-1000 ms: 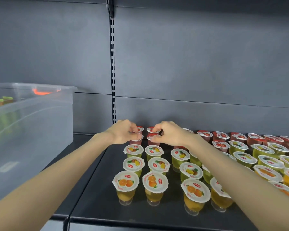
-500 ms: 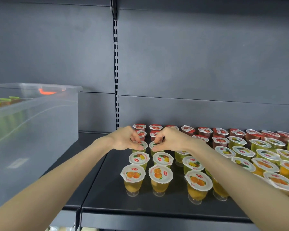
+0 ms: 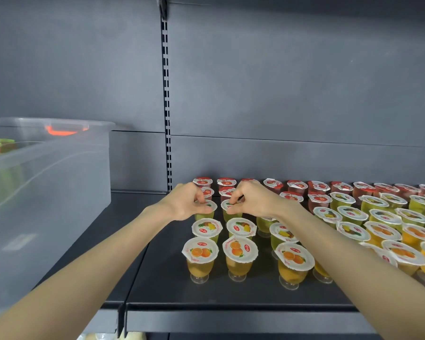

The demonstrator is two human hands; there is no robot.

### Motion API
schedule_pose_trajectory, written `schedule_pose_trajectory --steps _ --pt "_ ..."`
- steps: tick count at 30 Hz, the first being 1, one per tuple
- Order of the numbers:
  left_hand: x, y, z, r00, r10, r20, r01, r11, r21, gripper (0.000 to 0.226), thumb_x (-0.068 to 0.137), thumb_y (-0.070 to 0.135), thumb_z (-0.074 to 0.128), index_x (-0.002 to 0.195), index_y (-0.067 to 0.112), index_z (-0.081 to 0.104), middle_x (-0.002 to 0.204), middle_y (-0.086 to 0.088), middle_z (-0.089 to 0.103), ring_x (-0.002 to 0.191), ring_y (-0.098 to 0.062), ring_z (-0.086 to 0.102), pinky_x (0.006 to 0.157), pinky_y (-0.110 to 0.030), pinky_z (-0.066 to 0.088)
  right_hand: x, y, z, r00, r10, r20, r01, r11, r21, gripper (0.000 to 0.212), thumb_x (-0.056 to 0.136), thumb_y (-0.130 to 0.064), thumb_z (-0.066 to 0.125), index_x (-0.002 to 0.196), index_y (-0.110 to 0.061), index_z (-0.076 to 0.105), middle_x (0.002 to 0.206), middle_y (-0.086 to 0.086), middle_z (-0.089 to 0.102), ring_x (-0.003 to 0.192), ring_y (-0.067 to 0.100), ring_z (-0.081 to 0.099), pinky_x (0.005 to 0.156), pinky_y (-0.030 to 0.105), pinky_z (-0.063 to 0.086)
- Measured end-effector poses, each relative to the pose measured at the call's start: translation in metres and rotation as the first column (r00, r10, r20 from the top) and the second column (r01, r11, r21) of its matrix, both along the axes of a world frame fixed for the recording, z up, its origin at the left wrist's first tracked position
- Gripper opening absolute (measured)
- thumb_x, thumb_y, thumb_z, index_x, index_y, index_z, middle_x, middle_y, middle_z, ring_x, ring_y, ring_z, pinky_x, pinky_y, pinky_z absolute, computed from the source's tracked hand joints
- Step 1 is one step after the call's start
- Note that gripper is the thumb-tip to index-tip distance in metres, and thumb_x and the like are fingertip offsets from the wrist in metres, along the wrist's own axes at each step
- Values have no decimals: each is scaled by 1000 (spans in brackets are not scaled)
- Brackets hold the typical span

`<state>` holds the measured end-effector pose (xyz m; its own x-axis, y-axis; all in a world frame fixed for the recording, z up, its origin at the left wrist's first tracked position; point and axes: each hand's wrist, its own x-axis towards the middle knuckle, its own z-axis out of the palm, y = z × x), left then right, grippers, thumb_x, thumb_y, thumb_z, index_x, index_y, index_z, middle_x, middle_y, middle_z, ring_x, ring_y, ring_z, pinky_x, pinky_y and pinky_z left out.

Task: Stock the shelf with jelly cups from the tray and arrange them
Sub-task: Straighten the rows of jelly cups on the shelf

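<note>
Left hand [image 3: 187,204] pinches the lid rim of the left jelly cup [image 3: 211,206]. Right hand [image 3: 253,202] pinches the right jelly cup [image 3: 225,204]. Both cups sit in the third row on the shelf [image 3: 167,278]. Recommendation: keep them upright and align them behind the front cups with even spacing.

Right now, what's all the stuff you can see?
orange cups: several, orange, front row of the shelf
yellow-green cups: many, yellow-green, middle rows
red cups: many, red, back rows
bin: one, clear, on the left, green things inside
shelf: one, dark grey, under everything
rail: one, black with slots, up the back wall
left hand: one, fingers pinch a yellow-green cup's lid
right hand: one, fingers pinch the next cup's lid
</note>
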<state>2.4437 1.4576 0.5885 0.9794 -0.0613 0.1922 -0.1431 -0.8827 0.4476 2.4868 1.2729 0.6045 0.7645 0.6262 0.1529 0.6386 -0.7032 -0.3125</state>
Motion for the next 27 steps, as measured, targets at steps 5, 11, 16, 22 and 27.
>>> schedule_pose_trajectory --steps 5,11,16,22,27 --pt "0 0 0 1000 21 -7 -21 1000 -20 27 84 31 66 99 9 72 107 -3 66 97 -16 59 81 -29 49 -1 0 0 1000 2 -2 -2 1000 1 25 88 -20 65 109 -8 70 117 6 63 89 8 54 79 22 46" --pt "0 -5 1 998 58 9 -59 998 18 27 86 31 65 98 8 70 106 -5 66 96 -18 60 77 -26 47 0 -1 1 1000 5 -6 -5 1000 2 25 88 -21 65 109 -8 69 119 5 61 95 12 57 79 23 46" --pt "-5 -7 0 997 71 28 -73 994 85 30 87 37 62 95 9 69 102 -5 66 89 -19 61 73 -27 47 -2 -1 0 1000 -9 4 9 1000 -13 27 89 -26 64 109 -10 69 110 6 66 94 16 62 82 29 53" --pt "-34 -3 6 988 -61 142 66 997 -29 29 86 37 62 107 18 69 109 5 61 104 -11 55 90 -30 46 -27 -13 3 997 10 71 -14 999 48 43 91 -29 60 133 -20 53 140 0 50 125 18 50 94 28 46" --pt "-60 -5 5 980 -195 46 199 976 -87 28 80 39 68 97 18 74 96 8 69 89 -7 61 81 -25 52 -51 -27 -1 997 75 -13 -73 993 89 41 87 -30 65 127 -21 59 133 -4 57 114 12 57 84 24 51"
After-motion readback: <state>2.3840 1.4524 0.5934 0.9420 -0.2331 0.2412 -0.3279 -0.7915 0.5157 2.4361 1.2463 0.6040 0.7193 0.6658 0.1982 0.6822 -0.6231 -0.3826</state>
